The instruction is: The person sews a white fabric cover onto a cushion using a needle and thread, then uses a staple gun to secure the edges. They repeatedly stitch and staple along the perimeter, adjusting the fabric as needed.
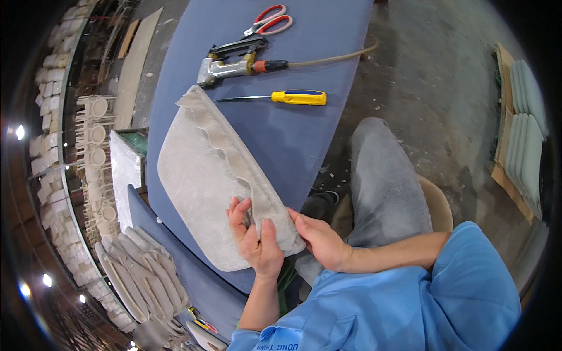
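A light beige fabric-covered seat pad (193, 175) lies slanted over the edge of the blue-covered table (257, 128). Along its right side runs a loose, wavy fabric flap (235, 161). My left hand (256, 243) rests over the pad's near end, its thumb and fingers pinching the flap. At the near right corner, my right hand (323, 241) grips the pad's edge with the thumb on top; its other fingers are mostly hidden. Beyond the pad lie a yellow-handled screwdriver (297, 97), a staple gun (231, 67) and red-handled scissors (270, 22).
An air hose (333, 57) runs from the staple gun past the table's right edge. Stacked beige pads (140, 272) stand at lower left. Pale panels (524, 140) lie on cardboard at right. Chair frames (98, 158) stand in rows at left. My knee (389, 181) is beside the table.
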The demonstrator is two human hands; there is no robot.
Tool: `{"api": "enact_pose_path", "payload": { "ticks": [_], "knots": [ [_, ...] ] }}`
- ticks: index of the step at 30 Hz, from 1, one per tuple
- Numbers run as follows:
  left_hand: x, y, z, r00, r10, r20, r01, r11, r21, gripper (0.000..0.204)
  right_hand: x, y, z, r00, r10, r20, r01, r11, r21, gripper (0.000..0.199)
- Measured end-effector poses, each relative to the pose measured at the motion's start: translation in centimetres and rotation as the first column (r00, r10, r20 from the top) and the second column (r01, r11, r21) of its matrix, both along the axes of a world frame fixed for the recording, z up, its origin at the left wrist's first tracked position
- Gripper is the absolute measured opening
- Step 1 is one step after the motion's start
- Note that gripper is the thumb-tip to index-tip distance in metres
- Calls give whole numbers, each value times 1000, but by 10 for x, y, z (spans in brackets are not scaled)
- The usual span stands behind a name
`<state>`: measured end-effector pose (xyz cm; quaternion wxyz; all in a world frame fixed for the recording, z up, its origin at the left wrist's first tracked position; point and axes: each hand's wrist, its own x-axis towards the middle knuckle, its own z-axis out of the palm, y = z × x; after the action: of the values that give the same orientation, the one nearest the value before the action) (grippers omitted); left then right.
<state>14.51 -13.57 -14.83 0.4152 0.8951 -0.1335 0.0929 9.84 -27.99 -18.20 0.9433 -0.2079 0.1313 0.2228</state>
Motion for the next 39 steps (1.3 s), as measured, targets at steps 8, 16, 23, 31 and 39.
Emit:
{"api": "enact_pose_path", "payload": {
  "ticks": [8, 16, 23, 31, 39],
  "knots": [
    [7, 38, 148, 956, 274, -107, -267, 655, -707, 42, 47, 38, 110, 809, 23, 587, 26, 997, -75, 57],
    [-12, 67, 181, 922, 380, -81, -278, 500, -820, 49, 118, 156, 141, 653, 95, 752, 308, 873, -377, 73],
    [-25, 64, 143, 976, 219, -11, -130, 538, -833, 36, 121, 92, 214, 167, 293, 941, 643, 691, -329, 88],
    [-17, 60, 146, 946, 319, -50, -228, 550, -804, 44, 157, 80, 221, 215, 129, 968, 224, 958, -178, 60],
    [-9, 52, 166, 908, 408, -90, -327, 560, -761, 41, 122, 105, 133, 500, 42, 865, 362, 897, -253, 61]
  ]
}}
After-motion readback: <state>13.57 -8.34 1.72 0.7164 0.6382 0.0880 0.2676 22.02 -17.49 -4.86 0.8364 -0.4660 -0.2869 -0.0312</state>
